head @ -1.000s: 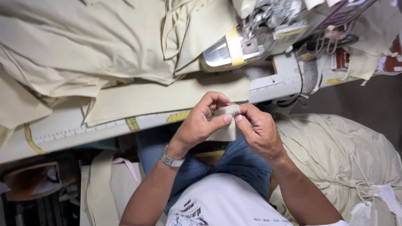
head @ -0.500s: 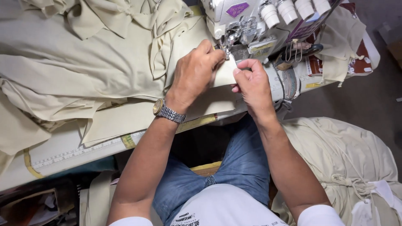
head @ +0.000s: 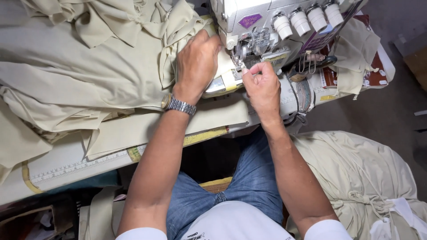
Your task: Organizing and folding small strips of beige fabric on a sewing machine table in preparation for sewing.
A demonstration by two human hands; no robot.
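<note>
— What's different from a second ago?

— Back then both hands held a small folded piece of cloth up in front of the chest, away from the tabletop. Half a second ago they had carried it up to the sewing machine [head: 284,22]. Now the left hand [head: 198,60] lies flat on the cloth piece [head: 222,58] just left of the needle area, palm down, fingers spread and pressing rather than pinching. The right hand [head: 262,84] sits at the front of the presser foot [head: 243,60], thumb and forefinger drawn together on the edge of the piece.

— So what does that tell you?

— I'd judge the piece has gone from being folded in the air to being set under the foot; the work is at the machine now.

— What can't you make out?

— The needle itself and whether the foot is down: the fingers and the machine head cover that. Most of the small piece is under the left palm, so its shape is unclear. The big heap of beige fabric [head: 80,66] merges with it in colour. The machine's top is cut off by the frame, and the bundle [head: 356,178] on the floor runs out at the right.
</note>
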